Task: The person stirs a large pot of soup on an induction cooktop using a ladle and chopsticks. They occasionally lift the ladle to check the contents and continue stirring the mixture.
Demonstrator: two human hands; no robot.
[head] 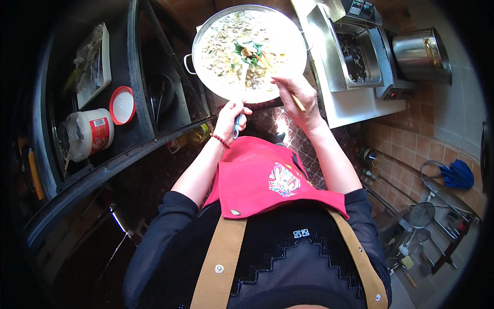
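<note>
A wide round metal pan [189,65] with side handles lies in front of me, full of pale broth with many small chopped pieces. My left hand [230,117] grips the blue-grey handle of a long utensil [244,77], whose pale shaft reaches into the pan. The utensil's head is hidden among dark green leafy vegetables [249,52] near the pan's middle. Wooden chopsticks [298,103] are held in my right hand [300,96] above the pan's near right rim, their tips at the same greens. Glare washes out the pan's right side.
On the left, a dark shelf [127,143] holds a tipped plastic jar [87,135], a red-rimmed lid [122,105] and a white tray [94,85]. To the right stand a rectangular steel basin [376,61] and a tall steel pot [420,56]. Strainers [422,215] hang lower right.
</note>
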